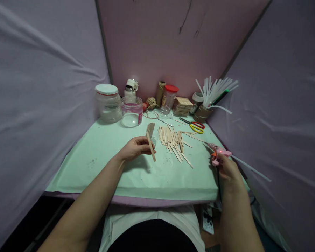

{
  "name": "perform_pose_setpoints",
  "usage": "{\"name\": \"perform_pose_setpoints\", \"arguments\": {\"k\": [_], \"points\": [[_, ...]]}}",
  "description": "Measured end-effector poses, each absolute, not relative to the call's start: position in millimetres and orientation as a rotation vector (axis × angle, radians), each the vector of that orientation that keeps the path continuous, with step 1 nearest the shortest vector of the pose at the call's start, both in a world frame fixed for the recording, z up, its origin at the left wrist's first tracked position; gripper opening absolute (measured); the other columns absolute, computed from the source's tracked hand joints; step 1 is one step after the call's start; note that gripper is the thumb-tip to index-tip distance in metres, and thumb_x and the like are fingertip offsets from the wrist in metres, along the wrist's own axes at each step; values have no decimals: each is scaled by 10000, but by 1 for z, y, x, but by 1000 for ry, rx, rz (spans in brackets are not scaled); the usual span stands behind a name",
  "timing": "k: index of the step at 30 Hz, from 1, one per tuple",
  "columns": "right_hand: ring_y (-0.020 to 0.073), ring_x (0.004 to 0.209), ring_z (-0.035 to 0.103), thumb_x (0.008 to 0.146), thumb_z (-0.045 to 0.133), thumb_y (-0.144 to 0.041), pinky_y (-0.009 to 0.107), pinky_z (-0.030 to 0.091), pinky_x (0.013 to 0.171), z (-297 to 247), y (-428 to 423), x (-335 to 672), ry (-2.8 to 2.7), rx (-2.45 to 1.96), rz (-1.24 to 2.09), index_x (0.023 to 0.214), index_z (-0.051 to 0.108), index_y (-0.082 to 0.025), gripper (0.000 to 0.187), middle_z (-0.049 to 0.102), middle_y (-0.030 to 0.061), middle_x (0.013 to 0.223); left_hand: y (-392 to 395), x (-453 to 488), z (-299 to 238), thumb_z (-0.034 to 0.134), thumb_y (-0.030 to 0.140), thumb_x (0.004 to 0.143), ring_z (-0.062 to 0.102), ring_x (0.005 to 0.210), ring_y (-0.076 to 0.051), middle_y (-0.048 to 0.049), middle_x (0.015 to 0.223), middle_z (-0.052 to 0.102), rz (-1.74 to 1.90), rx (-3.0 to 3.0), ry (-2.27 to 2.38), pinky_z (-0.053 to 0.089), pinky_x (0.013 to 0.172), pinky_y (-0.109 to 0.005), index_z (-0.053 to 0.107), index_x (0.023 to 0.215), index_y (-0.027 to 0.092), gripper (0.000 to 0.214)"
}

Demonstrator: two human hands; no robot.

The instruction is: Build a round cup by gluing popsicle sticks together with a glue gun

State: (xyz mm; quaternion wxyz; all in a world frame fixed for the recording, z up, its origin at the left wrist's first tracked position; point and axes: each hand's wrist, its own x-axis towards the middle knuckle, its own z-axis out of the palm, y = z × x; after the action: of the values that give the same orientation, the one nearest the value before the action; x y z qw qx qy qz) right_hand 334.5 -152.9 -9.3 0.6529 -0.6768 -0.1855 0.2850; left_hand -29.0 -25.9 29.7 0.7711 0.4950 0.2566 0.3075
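My left hand (138,148) pinches a wooden craft stick (151,147) above the middle of the table, the stick tilted and nearly upright. Just behind it lie a grey-brown flat piece (150,128) and a small clear object partly hidden by my fingers. To the right is a loose heap of craft sticks (172,140) on the pale green cloth. My right hand (225,168) grips a pink hot glue gun (219,152) at the table's right side. Its nozzle points left toward the heap, and a long white glue stick (252,168) sticks out of its back.
Scissors (196,126) with red and yellow handles lie behind the heap. Along the back stand a lidded jar (109,105), a clear tub (131,117), a red-lidded jar (169,99), stacked wooden squares (183,106) and a holder (203,113) of glue sticks. Fabric walls enclose the table.
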Motion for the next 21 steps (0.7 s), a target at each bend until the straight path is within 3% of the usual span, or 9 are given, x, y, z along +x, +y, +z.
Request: {"name": "perform_pose_setpoints", "arguments": {"k": [3,8,10,12,17,21], "points": [[127,456,493,701,648,-345,255,371,466,-9,-160,340,-483,-1915,514,564,602,-178,221,566,0,488,-25,-28,29,849,290,632,711,752,-193,-48,787,704,672,1095,561,562,797,-371,684,816,112,304],[320,715,635,770,593,-381,390,422,651,5,-175,332,-809,-2595,96,673,713,-135,291,678,162,626,-25,-26,27,835,325,652,716,776,-194,-62,809,717,665,1171,565,558,799,-350,682,841,115,322],[336,795,648,787,574,-409,403,439,697,18,-175,314,-914,-2486,-42,826,733,-109,342,713,192,747,-26,-24,25,823,336,664,718,793,-201,-67,823,719,669,1235,585,557,800,-350,680,844,117,317],[285,782,646,819,548,-432,371,454,703,36,-169,282,-1072,-2183,-54,885,722,-135,350,724,154,805,-28,-21,23,809,344,672,719,806,-208,-67,824,719,704,1312,620,556,793,-347,681,834,121,304],[192,751,599,883,586,-374,317,449,721,76,-137,178,-1569,-1522,-37,796,651,-211,196,687,47,796,-32,-14,15,748,311,732,693,824,-184,-63,871,726,896,1634,730,539,804,-315,701,844,142,208],[198,769,574,886,619,-322,331,419,739,76,-113,134,-1704,-1504,-171,805,626,-205,142,660,49,801,-35,-14,14,666,264,818,663,794,-157,-50,870,717,1052,1899,758,527,761,-284,710,877,163,125]]}}
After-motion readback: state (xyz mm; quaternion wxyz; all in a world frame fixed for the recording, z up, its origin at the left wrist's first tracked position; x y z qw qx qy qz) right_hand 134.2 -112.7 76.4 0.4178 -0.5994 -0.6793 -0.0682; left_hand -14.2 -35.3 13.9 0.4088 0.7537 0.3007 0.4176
